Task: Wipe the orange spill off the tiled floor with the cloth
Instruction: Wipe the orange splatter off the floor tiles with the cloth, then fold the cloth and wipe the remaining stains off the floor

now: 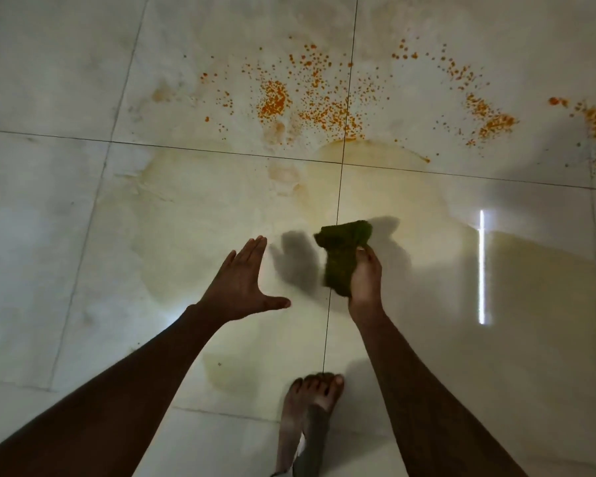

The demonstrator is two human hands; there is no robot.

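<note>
two bare forearms reach in from the lower edge of the frame, and between them, at bottom centre, a bare foot [312, 404] stands on the tiled floor [49, 235]. left hand [243, 287] hangs in mid-frame with fingers straight and close together, thumb stuck out to the right, holding nothing. right hand [365, 280], just right of centre, has its fingers and thumb curled round a dark green cloth [343, 251]; the bunched cloth sticks up out of the fist and is clear of the floor, with its shadow falling on the tiles beside it. across the upper part of the frame lies the orange spill [317, 101]: thick clusters of orange specks at upper centre, more running in an arc to the upper right edge. below the specks, around the crossing of the dark grout lines, a pale yellowish smear [375, 187] spreads over the glossy tiles toward the hands. a bright vertical streak of reflected light [481, 266] shows at mid right.
</note>
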